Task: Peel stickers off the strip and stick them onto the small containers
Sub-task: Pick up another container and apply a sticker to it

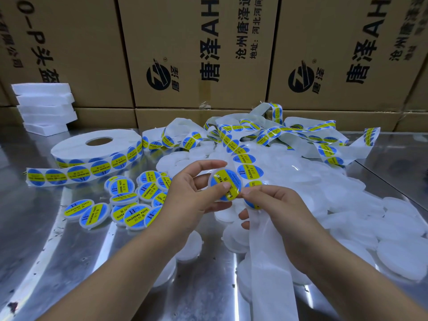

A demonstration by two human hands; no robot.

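At the frame's left a sticker roll [97,147] lies flat on the tabletop [69,251], with labelled containers [129,200] heaped below it. At centre the left grip [194,193] is clamped round a small container [225,181] bearing a sticker [229,186]. The right grip [266,205] pinches the strip [271,262] beside it. Blank containers [347,193] pile at right.

Round white container [212,180], raised and tilted, its face carrying a blue sticker [228,189] with a yellow band; sticker strip [245,158] trailing behind it from a tangled heap; labelled containers [129,205] clustered to the left, plain white containers [347,205] heaped to the right
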